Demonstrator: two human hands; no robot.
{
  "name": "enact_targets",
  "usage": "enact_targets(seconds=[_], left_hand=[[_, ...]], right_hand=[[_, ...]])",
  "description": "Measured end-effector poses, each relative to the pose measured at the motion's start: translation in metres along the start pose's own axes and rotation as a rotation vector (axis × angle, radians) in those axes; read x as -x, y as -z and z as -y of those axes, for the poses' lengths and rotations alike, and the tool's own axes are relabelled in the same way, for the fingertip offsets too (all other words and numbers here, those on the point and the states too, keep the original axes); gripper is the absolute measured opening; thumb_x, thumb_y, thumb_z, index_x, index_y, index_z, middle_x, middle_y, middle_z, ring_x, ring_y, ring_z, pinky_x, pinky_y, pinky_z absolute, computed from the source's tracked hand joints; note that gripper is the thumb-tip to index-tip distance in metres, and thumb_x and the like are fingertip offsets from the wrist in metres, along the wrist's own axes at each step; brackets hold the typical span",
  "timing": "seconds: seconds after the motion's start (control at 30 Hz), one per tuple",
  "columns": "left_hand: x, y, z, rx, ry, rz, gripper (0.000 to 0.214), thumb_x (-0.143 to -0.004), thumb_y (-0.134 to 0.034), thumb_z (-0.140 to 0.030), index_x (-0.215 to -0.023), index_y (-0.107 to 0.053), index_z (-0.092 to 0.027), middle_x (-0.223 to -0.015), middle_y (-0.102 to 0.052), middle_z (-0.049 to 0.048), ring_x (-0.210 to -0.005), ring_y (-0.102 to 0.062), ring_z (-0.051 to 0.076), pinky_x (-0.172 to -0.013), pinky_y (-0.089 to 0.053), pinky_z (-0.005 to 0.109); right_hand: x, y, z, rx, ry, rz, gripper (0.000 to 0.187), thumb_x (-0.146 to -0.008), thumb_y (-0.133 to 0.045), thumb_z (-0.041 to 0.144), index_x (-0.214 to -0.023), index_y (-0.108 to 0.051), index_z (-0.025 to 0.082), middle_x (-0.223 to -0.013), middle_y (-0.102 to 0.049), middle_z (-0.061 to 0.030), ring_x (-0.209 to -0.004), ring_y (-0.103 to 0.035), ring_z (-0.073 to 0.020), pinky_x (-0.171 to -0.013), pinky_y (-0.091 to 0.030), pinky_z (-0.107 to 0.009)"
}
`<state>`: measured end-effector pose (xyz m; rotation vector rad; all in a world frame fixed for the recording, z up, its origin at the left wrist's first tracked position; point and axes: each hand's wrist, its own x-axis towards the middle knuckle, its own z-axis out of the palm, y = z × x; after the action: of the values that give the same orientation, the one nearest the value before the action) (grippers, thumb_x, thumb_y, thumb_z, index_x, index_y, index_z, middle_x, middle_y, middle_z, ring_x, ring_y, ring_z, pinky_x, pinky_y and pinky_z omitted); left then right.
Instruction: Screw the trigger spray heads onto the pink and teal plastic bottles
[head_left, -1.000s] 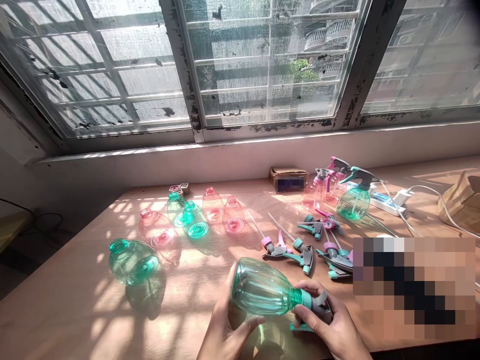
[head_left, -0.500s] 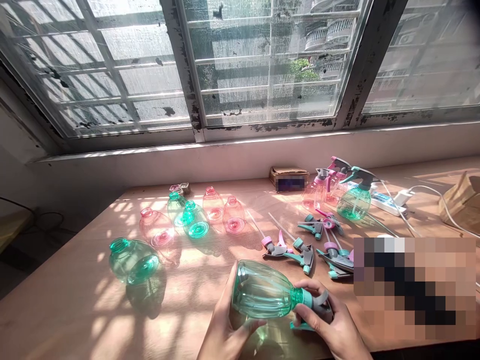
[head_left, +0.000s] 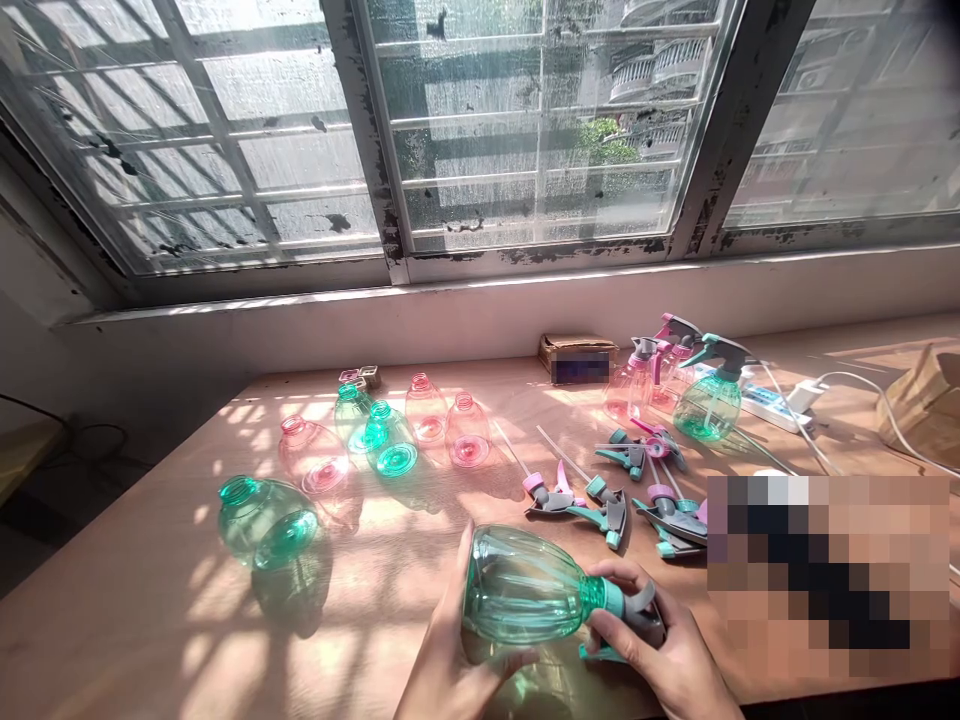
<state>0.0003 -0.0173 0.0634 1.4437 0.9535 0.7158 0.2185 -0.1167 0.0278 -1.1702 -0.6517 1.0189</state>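
Note:
A clear green spray bottle (head_left: 525, 585) lies tilted on its side in the air near the table's front edge. My left hand (head_left: 457, 640) is closed around its base end, thumb below and fingers behind. At the neck, my right hand (head_left: 660, 640) grips the grey and teal spray head (head_left: 634, 605), whose collar sits against the bottle's mouth. Part of the trigger shows under the right fingers. Just beyond my hands lie loose spray heads with tubes (head_left: 600, 505), in pink, teal and grey.
Open green bottles (head_left: 268, 522) and pink bottles (head_left: 469, 430) stand at the left and middle. Assembled spray bottles (head_left: 709, 400) are at the back right, near a power strip (head_left: 776, 405) with cables. A small cardboard box (head_left: 577, 358) and a paper bag (head_left: 926, 405) are also on the table (head_left: 150, 600).
The bottle's base end has dipped very slightly, and my left thumb has shifted a little. Both hands keep their hold; everything else is unchanged.

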Motion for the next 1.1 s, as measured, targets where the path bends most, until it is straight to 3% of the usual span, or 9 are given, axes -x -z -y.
enact_targets(seconds=[0.13,0.23,0.4,0.5,0.6,0.8,0.87,1.0,1.1], left_hand=[[0.001,0.002,-0.001,-0.021,0.043,-0.011,0.086,-0.069,-0.095,-0.031,-0.151,-0.070,-0.023,-0.136,-0.083,0.0104,-0.136,-0.067,0.044,-0.132,-0.040,0.056],[0.004,0.004,0.002,-0.028,0.058,-0.028,0.085,-0.073,-0.093,-0.035,-0.153,-0.068,-0.022,-0.142,-0.080,0.0125,-0.141,-0.064,0.046,-0.133,-0.038,0.058],[0.004,0.003,0.004,-0.009,-0.053,0.019,0.108,-0.081,-0.093,-0.036,-0.174,-0.039,-0.031,-0.182,-0.042,0.0050,-0.171,-0.030,0.038,-0.141,-0.022,0.049],[0.003,0.003,0.006,-0.032,-0.081,0.024,0.105,-0.088,-0.088,-0.037,-0.177,-0.031,-0.033,-0.186,-0.033,0.0040,-0.172,-0.028,0.036,-0.142,-0.018,0.049],[0.003,0.004,0.011,-0.027,-0.047,0.033,0.108,-0.080,-0.093,-0.033,-0.173,-0.040,-0.031,-0.183,-0.041,0.0063,-0.171,-0.030,0.040,-0.142,-0.021,0.051],[0.007,0.007,0.018,-0.041,-0.001,-0.057,0.087,-0.078,-0.093,-0.055,-0.155,-0.067,-0.024,-0.170,-0.059,0.0144,-0.165,-0.036,0.053,-0.138,-0.026,0.065],[0.005,0.007,0.015,-0.055,0.006,-0.038,0.086,-0.079,-0.093,-0.055,-0.155,-0.067,-0.026,-0.167,-0.063,0.0120,-0.165,-0.038,0.049,-0.139,-0.028,0.059],[0.002,0.005,0.009,-0.039,-0.053,-0.019,0.094,-0.086,-0.091,-0.048,-0.169,-0.050,-0.031,-0.177,-0.051,0.0055,-0.168,-0.036,0.041,-0.141,-0.024,0.051],[0.001,0.003,0.007,-0.051,-0.043,-0.001,0.085,-0.088,-0.089,-0.046,-0.165,-0.056,-0.027,-0.168,-0.062,0.0108,-0.161,-0.048,0.042,-0.140,-0.028,0.053]], right_hand=[[0.000,0.000,0.001,0.026,0.028,0.004,0.044,-0.079,-0.098,0.055,-0.105,-0.082,0.023,-0.069,-0.078,0.0015,-0.063,-0.075,-0.0213,-0.063,-0.063,-0.033],[-0.001,0.000,0.002,0.038,0.028,0.006,0.044,-0.079,-0.098,0.056,-0.105,-0.082,0.024,-0.069,-0.079,0.0009,-0.063,-0.075,-0.0216,-0.064,-0.062,-0.032],[0.000,0.000,0.005,0.044,0.015,-0.012,0.045,-0.081,-0.095,0.058,-0.106,-0.081,0.025,-0.063,-0.079,0.0005,-0.062,-0.075,-0.0231,-0.066,-0.060,-0.034],[0.000,0.000,0.005,0.030,0.012,-0.006,0.044,-0.080,-0.097,0.057,-0.105,-0.081,0.025,-0.063,-0.078,0.0007,-0.061,-0.073,-0.0219,-0.065,-0.059,-0.033],[0.001,0.000,0.004,0.030,0.020,-0.014,0.042,-0.079,-0.097,0.056,-0.103,-0.082,0.025,-0.064,-0.078,0.0008,-0.062,-0.074,-0.0216,-0.065,-0.060,-0.032],[0.001,0.001,0.002,0.020,0.016,-0.013,0.042,-0.079,-0.097,0.058,-0.102,-0.083,0.025,-0.063,-0.079,0.0003,-0.061,-0.075,-0.0228,-0.065,-0.060,-0.033],[0.001,0.002,0.002,0.007,0.013,-0.019,0.043,-0.079,-0.098,0.057,-0.104,-0.083,0.025,-0.064,-0.079,-0.0001,-0.062,-0.075,-0.0228,-0.066,-0.061,-0.033],[0.000,0.003,0.000,-0.008,0.020,0.002,0.041,-0.080,-0.098,0.055,-0.105,-0.083,0.026,-0.066,-0.079,0.0005,-0.063,-0.075,-0.0214,-0.067,-0.062,-0.032],[-0.001,0.004,-0.001,0.015,0.024,0.015,0.040,-0.081,-0.097,0.055,-0.104,-0.083,0.026,-0.069,-0.079,0.0014,-0.064,-0.075,-0.0198,-0.067,-0.061,-0.030]])
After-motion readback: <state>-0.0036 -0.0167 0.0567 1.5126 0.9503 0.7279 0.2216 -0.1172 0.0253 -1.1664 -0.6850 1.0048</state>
